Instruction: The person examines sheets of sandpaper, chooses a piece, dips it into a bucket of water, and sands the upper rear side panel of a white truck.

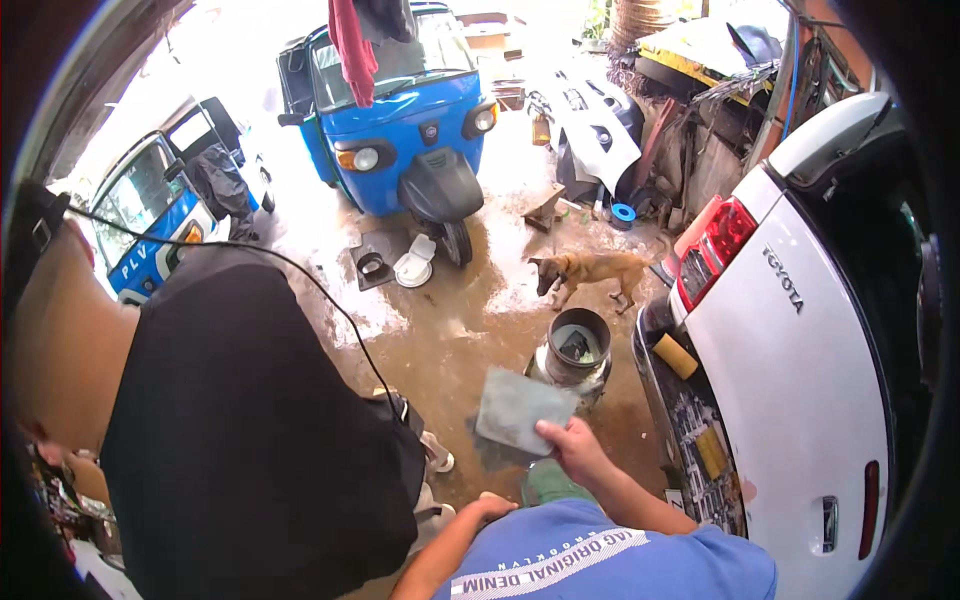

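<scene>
Gripping a grey sheet of sandpaper by its lower edge, the right hand holds it above the wet floor beside a bucket, while the left hand rests loosely curled, empty, near the torso.

open wet floor ahead, metal bucket just beyond, white tailgate blocking right, person in black crowding left

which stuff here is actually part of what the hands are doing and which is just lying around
In use:
- grey sheet, pinched in the right hand
- left hand, holding nothing that shows
- white vehicle tailgate beside them

Lying about:
- bucket
- yellow block on the bumper
- blue three-wheeler
- dog
</scene>
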Demonstrator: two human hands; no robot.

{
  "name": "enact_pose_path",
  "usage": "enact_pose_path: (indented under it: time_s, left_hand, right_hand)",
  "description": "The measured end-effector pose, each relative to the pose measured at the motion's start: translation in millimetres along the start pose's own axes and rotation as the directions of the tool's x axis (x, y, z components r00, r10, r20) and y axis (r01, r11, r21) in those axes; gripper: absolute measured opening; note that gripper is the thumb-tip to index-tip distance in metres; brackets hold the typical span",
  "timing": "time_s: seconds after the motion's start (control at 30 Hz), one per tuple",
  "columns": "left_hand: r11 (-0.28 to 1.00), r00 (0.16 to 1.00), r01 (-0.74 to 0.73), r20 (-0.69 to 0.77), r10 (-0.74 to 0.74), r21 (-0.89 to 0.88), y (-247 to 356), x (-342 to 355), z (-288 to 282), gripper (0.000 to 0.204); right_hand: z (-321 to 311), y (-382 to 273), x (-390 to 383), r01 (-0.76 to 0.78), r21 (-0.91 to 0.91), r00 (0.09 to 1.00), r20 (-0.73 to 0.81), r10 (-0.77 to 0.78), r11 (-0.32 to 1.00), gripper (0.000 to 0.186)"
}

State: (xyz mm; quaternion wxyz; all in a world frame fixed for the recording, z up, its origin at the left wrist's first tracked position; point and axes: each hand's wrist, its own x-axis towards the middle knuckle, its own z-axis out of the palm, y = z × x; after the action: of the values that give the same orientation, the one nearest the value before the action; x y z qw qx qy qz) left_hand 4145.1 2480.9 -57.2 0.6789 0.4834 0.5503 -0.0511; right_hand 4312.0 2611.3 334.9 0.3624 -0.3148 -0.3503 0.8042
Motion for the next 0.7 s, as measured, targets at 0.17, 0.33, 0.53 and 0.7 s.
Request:
enact_pose_path:
  time_s: [0.17, 0.33, 0.53, 0.7]
  left_hand:
    - [0.992, 0.998, -0.027, -0.052, 0.021, -0.12, 9, -16, -13, 0.065]
    - [0.975, 0.994, -0.008, -0.112, -0.018, -0.221, -2, -11, -36, 0.065]
    - [0.953, 0.968, 0.0, -0.239, -0.076, -0.302, 25, -5, -114, 0.065]
    - [0.937, 0.793, -0.105, -0.596, -0.124, -0.334, 106, -17, -207, 0.048]
  right_hand:
    - [18, 33, 37, -0.276, -0.196, 0.951, 0.086, 0.297, 0.941, 0.039]
    - [12, 31, 112, -0.398, -0.367, 0.881, 0.103, 0.462, 0.841, 0.041]
    - [-15, -15, 246, -0.361, -0.254, 0.929, -0.009, 0.371, 0.897, 0.04]
    - [-31, -70, 340, -0.15, -0.144, 0.974, 0.146, 0.171, 0.978, 0.036]
